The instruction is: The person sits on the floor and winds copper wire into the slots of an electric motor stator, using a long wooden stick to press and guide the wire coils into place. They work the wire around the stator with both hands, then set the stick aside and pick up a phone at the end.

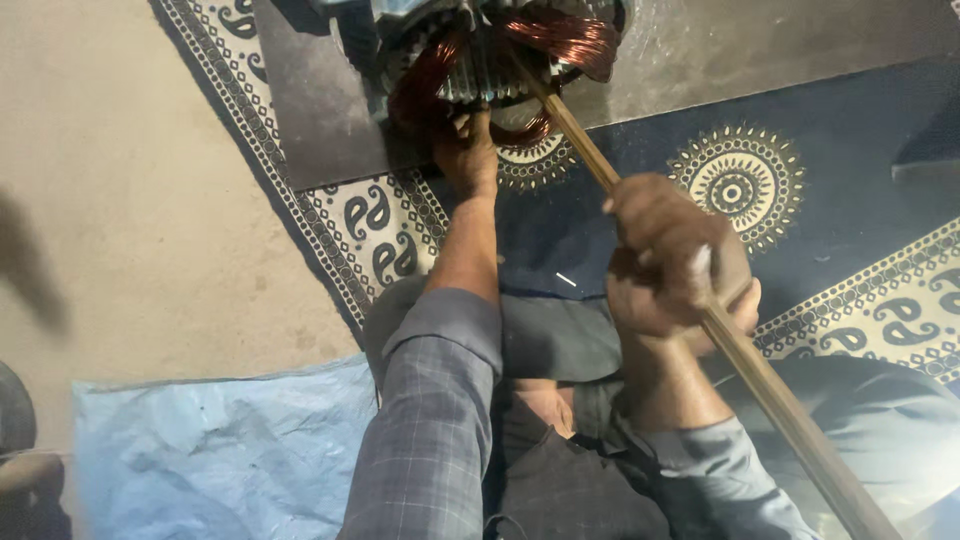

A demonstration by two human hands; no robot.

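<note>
A motor stator (490,60) with reddish copper windings lies at the top middle, resting on a grey metal sheet (320,110). My left hand (467,150) reaches forward and grips the stator's lower edge among the copper coils. My right hand (675,260) is closed around a long wooden stick (760,370). The stick runs diagonally from the lower right up into the stator's bore. My sleeves are grey checked cloth.
A dark blue mat (620,230) with cream paisley border and round patterns lies under the work. A pale blue plastic sheet (220,450) covers the lower left. Bare beige floor (120,200) is on the left. My knees and dark clothing fill the bottom middle.
</note>
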